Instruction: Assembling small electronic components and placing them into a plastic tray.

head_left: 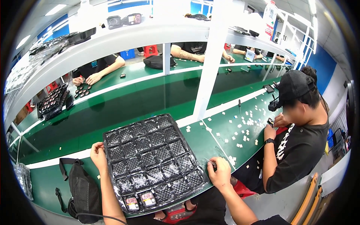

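Note:
A large black plastic tray [153, 150] with a grid of textured pockets lies in front of me, turned slightly. Two small devices with red-and-white faces, one device [132, 203] in the corner pocket and another device [148, 199] beside it, occupy the near row. Beside the tray's left edge, my left hand [98, 155] is closed, fingertips pinched together; what they hold, if anything, is too small to make out. At the tray's right edge, my right hand [220, 170] grips a thin pointed metal tool [208, 161], its tip toward the tray.
A black sling bag [84, 187] lies left of the tray. Small pale squares [243, 127] and a screwdriver [239, 107] are scattered over the green bench to the right. A co-worker [300, 127] sits there. A white post [212, 67] rises behind the tray, supporting a shelf.

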